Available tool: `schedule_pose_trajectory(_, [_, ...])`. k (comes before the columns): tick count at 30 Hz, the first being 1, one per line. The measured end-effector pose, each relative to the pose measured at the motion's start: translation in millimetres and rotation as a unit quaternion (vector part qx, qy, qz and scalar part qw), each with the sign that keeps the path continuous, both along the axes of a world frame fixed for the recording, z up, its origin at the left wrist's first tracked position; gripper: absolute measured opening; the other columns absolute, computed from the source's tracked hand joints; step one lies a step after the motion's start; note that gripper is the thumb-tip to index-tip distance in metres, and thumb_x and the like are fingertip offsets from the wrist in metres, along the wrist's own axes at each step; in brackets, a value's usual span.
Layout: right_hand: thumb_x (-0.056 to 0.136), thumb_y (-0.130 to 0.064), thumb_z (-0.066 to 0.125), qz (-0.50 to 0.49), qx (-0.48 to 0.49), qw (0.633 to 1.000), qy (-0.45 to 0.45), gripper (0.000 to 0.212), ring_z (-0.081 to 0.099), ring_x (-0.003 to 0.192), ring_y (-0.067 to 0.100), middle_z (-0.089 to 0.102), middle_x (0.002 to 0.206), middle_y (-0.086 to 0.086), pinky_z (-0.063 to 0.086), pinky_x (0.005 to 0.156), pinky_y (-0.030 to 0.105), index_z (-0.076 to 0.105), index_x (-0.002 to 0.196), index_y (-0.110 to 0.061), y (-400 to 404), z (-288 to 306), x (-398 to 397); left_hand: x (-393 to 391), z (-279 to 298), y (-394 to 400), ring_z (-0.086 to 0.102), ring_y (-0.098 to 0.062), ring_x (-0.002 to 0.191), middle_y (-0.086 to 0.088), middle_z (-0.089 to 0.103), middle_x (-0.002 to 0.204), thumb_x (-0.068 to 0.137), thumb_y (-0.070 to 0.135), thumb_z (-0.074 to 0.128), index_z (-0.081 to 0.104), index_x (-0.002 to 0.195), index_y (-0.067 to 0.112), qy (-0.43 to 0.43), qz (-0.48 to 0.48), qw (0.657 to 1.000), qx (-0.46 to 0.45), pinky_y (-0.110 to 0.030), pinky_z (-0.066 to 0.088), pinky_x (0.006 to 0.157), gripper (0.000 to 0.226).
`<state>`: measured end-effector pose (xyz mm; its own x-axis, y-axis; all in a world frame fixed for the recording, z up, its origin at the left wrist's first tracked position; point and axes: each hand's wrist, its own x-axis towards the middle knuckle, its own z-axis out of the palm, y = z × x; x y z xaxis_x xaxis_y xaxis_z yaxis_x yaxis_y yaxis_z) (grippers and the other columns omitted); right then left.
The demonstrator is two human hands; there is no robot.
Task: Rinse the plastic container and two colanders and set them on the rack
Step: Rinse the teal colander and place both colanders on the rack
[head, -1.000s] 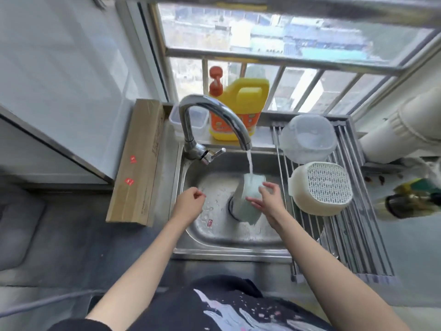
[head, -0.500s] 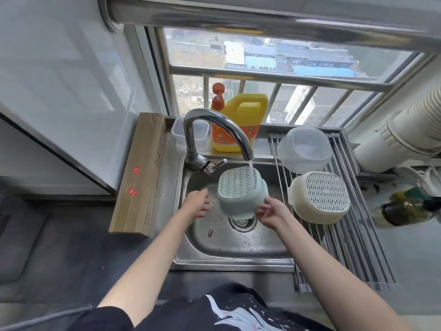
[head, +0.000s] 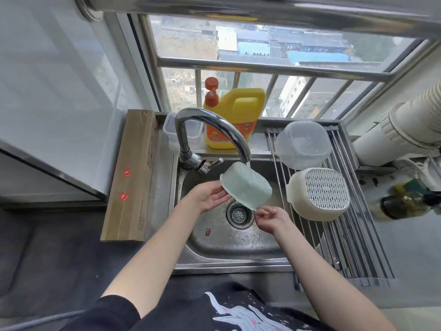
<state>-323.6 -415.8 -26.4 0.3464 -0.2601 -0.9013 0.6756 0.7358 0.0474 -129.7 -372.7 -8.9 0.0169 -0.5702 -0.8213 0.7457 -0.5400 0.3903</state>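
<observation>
Now tilted under the running chrome tap (head: 210,137), rim toward 8 o'clock: pale green perforated plastic colander (head: 247,187), lifted since a second ago from low over the drain to just below the spout. Rinsing likely near its end. Left hand (head: 210,195) cupped beneath the rim, fingers fairly straight; right hand (head: 268,217) pinching the lower edge at 5 o'clock. Already upturned on the steel roll-up rack (head: 346,235) at 3 o'clock: clear plastic container (head: 301,144) and cream slotted colander (head: 319,194), touching. Water stream faint, hard to trace. Colander's inside hidden. Right fingertips partly blurred.
</observation>
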Motion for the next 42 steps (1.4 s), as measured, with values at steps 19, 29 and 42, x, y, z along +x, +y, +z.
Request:
schedule_pose_trajectory(19, [0.092,-0.002,0.032,0.174,-0.012,0.978,0.117,0.034,0.021,0.018,0.004,0.031,0.028,-0.003,0.01,0.036,0.009,0.041,0.062,-0.017,5,3,-6,-26,18,4,0.058,-0.017,0.077,-0.003,0.059,0.082,0.096,0.027,0.052,0.057,0.089,0.011,0.051,-0.025,0.998,-0.016,-0.03,0.049,0.068,0.018])
schedule_pose_trajectory(29, [0.09,-0.07,0.024,0.251,-0.096,0.953,0.138,0.064,0.059,0.088,0.031,0.057,0.111,0.016,0.052,0.067,0.038,0.054,0.109,-0.018,-9,-3,-15,-40,16,19,0.061,-0.01,0.079,-0.003,0.065,0.094,0.099,0.018,0.047,0.057,0.12,0.011,-0.177,-0.182,0.955,-0.156,-0.022,0.054,0.067,0.024])
schedule_pose_trajectory(42, [0.058,-0.082,0.059,0.382,-0.218,0.887,0.138,0.089,0.052,0.117,0.04,0.057,0.126,0.013,0.041,0.09,0.061,0.057,0.125,-0.024,-12,12,1,-28,-6,52,0.059,-0.008,0.074,-0.002,0.069,0.087,0.088,0.007,0.061,0.07,0.103,0.01,-0.36,-0.397,0.812,-0.233,-0.02,0.049,0.068,0.017])
